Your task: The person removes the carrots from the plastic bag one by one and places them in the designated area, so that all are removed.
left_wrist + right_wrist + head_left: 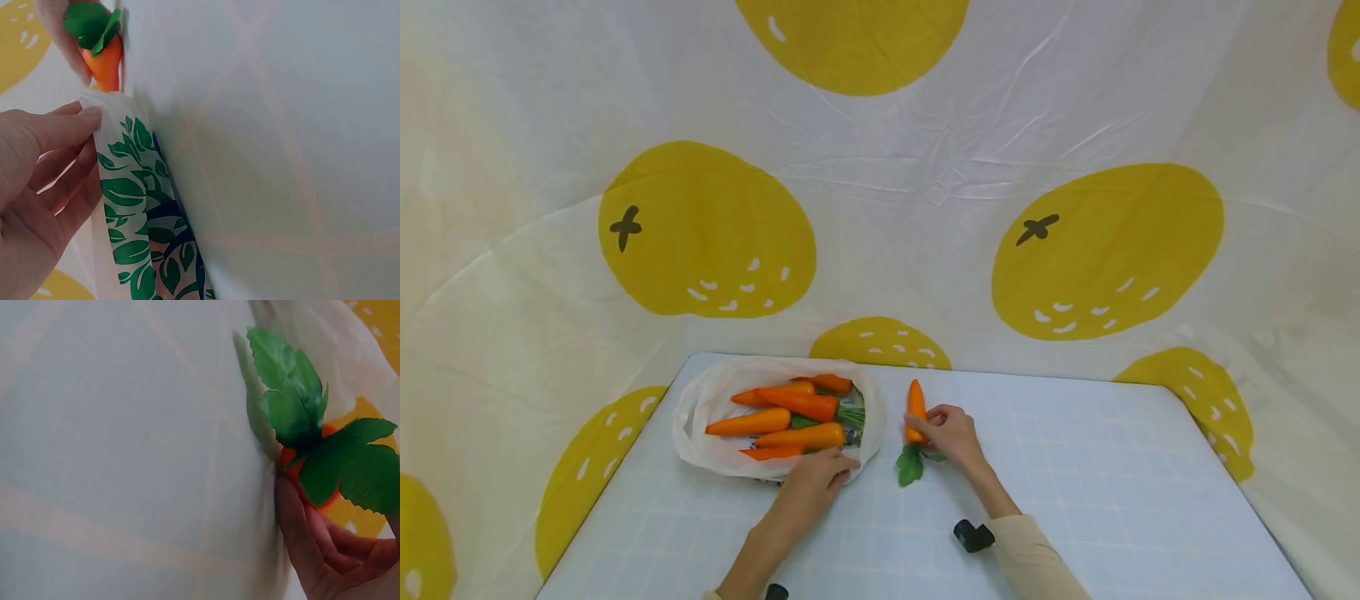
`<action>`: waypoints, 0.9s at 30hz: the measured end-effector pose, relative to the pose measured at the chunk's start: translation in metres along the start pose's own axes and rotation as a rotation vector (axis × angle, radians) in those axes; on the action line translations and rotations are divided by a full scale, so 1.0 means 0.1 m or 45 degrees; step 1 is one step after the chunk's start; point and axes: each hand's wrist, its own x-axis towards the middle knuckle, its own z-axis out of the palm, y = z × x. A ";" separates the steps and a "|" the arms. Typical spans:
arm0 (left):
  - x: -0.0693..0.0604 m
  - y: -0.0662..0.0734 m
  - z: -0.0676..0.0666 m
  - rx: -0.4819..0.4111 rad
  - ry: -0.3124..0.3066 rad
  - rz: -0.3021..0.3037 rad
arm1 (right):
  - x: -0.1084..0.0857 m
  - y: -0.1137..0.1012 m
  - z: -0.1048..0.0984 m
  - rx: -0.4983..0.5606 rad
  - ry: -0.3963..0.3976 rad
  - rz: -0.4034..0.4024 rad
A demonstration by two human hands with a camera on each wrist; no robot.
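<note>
A white plastic bag (691, 429) lies on the table with its mouth open and several orange carrots (801, 404) inside. My left hand (811, 490) pinches the bag's near rim between thumb and fingers; the left wrist view shows green leaf print on the bag wall (128, 250). To the right of the bag, my right hand (953, 433) holds a single carrot (915, 398) by its upper part. The tip of that carrot points away from me and its green leaves (910, 467) towards me. Those leaves (350, 462) partly cover the carrot in the right wrist view.
The table (1097, 467) wears a pale blue checked cover. Behind it and at both sides hangs a white curtain (902, 250) with large yellow fruit prints. A small black device (973, 536) sits by the right wrist.
</note>
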 end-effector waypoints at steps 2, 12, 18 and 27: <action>0.00 0.00 0.01 0.001 -0.003 0.001 | 0.01 -0.01 0.02 -0.015 -0.012 0.006; 0.01 0.01 -0.01 0.000 -0.032 -0.039 | 0.04 -0.07 0.04 -0.126 -0.030 -0.023; 0.01 0.00 -0.01 -0.003 -0.024 -0.048 | 0.05 -0.11 -0.01 -0.180 -0.015 -0.040; -0.03 -0.03 -0.07 -0.041 -0.005 -0.074 | 0.11 -0.34 -0.04 -0.182 0.132 -0.282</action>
